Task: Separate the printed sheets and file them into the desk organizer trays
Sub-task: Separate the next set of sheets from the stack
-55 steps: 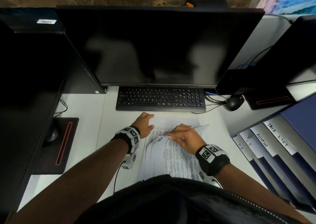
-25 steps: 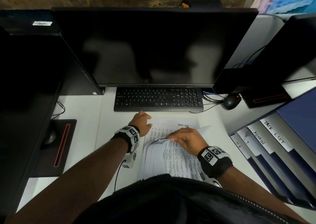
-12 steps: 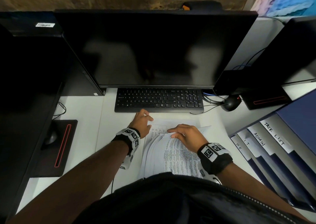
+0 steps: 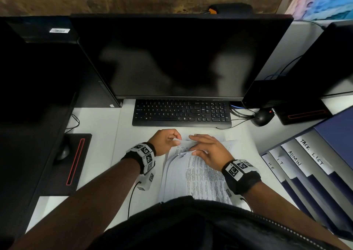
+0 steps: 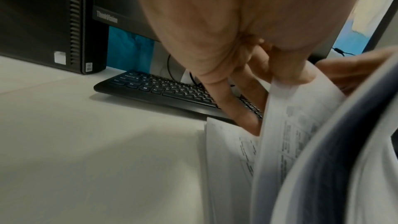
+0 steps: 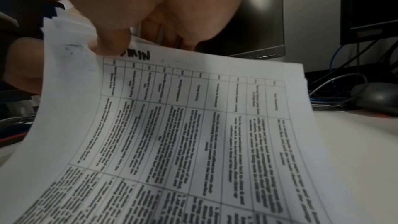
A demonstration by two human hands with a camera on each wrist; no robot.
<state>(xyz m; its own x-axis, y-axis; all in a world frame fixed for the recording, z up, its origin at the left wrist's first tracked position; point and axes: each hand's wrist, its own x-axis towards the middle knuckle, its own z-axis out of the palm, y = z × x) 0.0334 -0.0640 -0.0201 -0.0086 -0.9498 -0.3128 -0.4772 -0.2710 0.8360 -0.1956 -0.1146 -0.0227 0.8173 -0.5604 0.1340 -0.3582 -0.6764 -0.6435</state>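
Overhead, from the head camera, a stack of printed sheets (image 4: 198, 179) lies on the white desk (image 4: 99, 135) at its near edge, between the person's body and a black keyboard (image 4: 181, 113). The left hand (image 4: 164, 141) pinches the far left corner of the upper sheets, fingers curled. The right hand (image 4: 209, 150) rests on the far end of the stack with fingers spread and the thumb tucked under a lifted sheet. A dark monitor (image 4: 181, 56) stands behind the keyboard, a black mouse (image 4: 262, 118) just beside its right end. At the desk's right edge stands a blue desk organizer (image 4: 309, 175) with tabs reading HR, IT, ADMIN and TASK LIST.

Next, the left wrist camera: the left hand (image 5: 247, 48) reaches down, its thumb and fingers clamped on the edge of a raised, curving sheet (image 5: 301, 125); one finger touches the flat sheets beneath. The keyboard (image 5: 168, 89) and a black computer tower (image 5: 53, 23) sit beyond.

Last, the right wrist camera: the right hand (image 6: 150, 6) holds a lifted sheet (image 6: 193, 134) printed with a table, thumb pressed on its top margin beside handwritten letters, fingers behind it. The mouse (image 6: 379, 96) lies on the desk to the right
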